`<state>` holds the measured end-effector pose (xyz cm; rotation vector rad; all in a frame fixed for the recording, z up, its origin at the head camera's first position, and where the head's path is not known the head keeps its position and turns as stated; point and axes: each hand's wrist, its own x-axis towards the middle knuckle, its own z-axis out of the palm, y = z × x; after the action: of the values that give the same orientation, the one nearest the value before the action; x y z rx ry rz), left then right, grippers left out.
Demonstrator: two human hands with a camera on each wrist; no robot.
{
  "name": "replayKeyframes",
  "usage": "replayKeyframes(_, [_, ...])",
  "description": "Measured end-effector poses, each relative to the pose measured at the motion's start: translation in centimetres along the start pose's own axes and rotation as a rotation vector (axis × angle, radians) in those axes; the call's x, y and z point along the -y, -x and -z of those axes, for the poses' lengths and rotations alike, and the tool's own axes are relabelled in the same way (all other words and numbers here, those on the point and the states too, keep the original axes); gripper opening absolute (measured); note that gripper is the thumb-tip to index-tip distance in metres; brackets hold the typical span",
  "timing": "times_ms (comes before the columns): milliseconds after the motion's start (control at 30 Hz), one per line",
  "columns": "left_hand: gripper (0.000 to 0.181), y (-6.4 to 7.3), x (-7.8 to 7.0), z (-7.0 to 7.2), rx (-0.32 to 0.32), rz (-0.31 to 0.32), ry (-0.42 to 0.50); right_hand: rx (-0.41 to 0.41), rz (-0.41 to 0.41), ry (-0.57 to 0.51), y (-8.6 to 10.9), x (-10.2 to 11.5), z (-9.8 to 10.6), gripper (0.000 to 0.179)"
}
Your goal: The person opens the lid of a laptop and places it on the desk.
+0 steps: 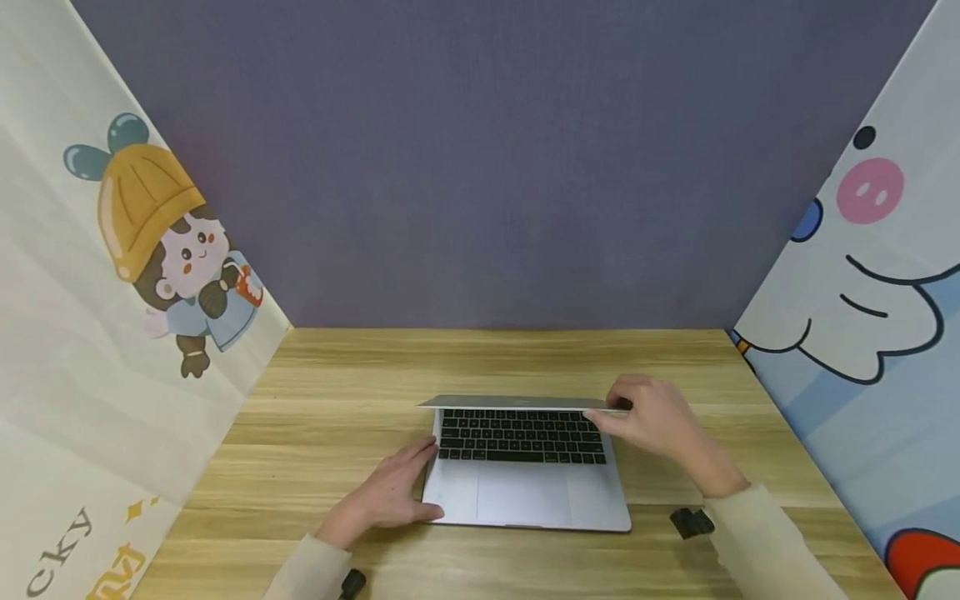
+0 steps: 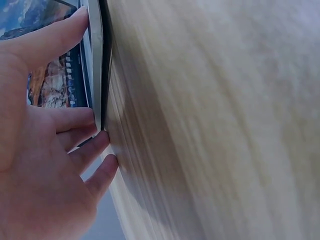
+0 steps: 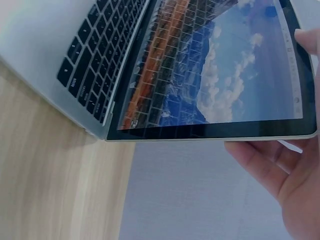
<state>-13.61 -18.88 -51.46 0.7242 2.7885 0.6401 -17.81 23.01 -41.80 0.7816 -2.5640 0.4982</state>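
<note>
A silver laptop (image 1: 525, 496) with a black keyboard (image 1: 517, 437) lies on the wooden table, its front edge facing me. Its lid (image 1: 517, 402) is partly raised and shows as a thin grey strip from above. On the lit screen (image 3: 240, 75) there is a picture of mountains and a blue sky. My right hand (image 1: 660, 417) pinches the lid's upper right corner, thumb on the screen side and fingers behind. Along the base's left edge rests my left hand (image 1: 393, 492), thumb at the front corner and fingertips against the side.
The wooden table (image 1: 337, 375) ends at a grey-purple panel (image 1: 495, 167) behind the laptop. White sheets with cartoon prints flank it, left (image 1: 60, 292) and right (image 1: 900, 333). Small black pieces (image 1: 692, 523) sit by the right wrist, and another (image 1: 351, 583) by the left sleeve.
</note>
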Motion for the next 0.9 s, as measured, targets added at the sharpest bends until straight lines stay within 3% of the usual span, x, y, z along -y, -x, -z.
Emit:
replayKeyframes(167, [0.101,-0.1,-0.1,-0.1,0.0,0.012,-0.006,0.074,-0.084,-0.018,-0.9,-0.2,0.5,0.027])
replayKeyframes(500, [0.102,-0.1,-0.6,0.2,0.002,0.029,0.0,0.138,-0.145,-0.047,-2.4,-0.5,1.4,0.031])
replayKeyframes(900, [0.102,-0.2,-0.5,0.1,0.005,0.035,0.014,0.006,-0.146,-0.03,-3.4,0.7,1.8,0.031])
